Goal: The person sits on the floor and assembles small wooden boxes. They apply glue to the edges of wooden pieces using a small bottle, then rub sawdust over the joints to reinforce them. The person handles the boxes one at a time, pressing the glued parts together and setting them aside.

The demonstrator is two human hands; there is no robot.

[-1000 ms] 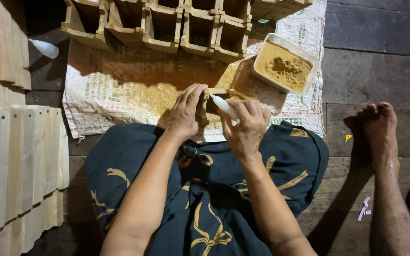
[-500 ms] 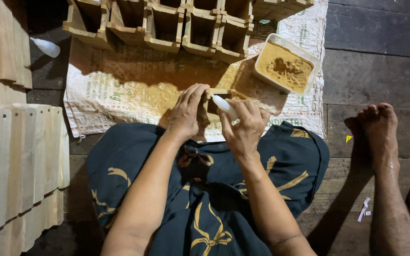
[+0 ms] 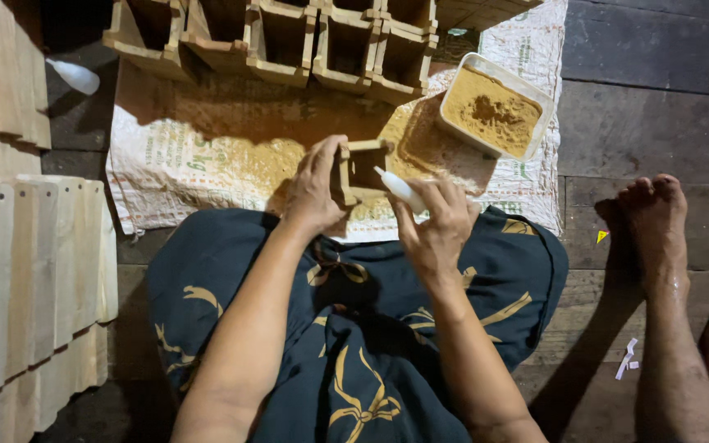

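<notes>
- Over your lap, your left hand (image 3: 313, 184) clasps a small open wooden box (image 3: 360, 171) by its left wall, tipped so the hollow faces up toward you.
- Your right hand (image 3: 436, 221) is wrapped around a small white squeeze bottle (image 3: 400, 187), its nozzle touching the box's inner right edge.
- By the look of it, you're running glue along an inside seam; the next move calls for a steady squeeze and a slow track along that joint, keeping the tip in contact and the box from rocking.
- Rough, pale wood on that box, with square corners, thin walls and a dark interior.
- Just beyond it, a woven plastic sack (image 3: 207, 156) lies flat on the floor, dusted with tan sawdust (image 3: 276, 160), gritty and loose.
- Up at the right, a white rectangular tub (image 3: 545, 102) holds a heap of the same fine sawdust.
- Along the top, a row of finished boxes (image 3: 289, 37) stands side by side with their openings showing.
- At your left, flat pale planks (image 3: 34, 271) with rounded ends are stacked in overlapping rows.
- Another white bottle (image 3: 75, 76) lies well apart at the upper left.
- Off to your right, another person's bare foot (image 3: 654, 221) rests on the dark floorboards (image 3: 658, 115).
</notes>
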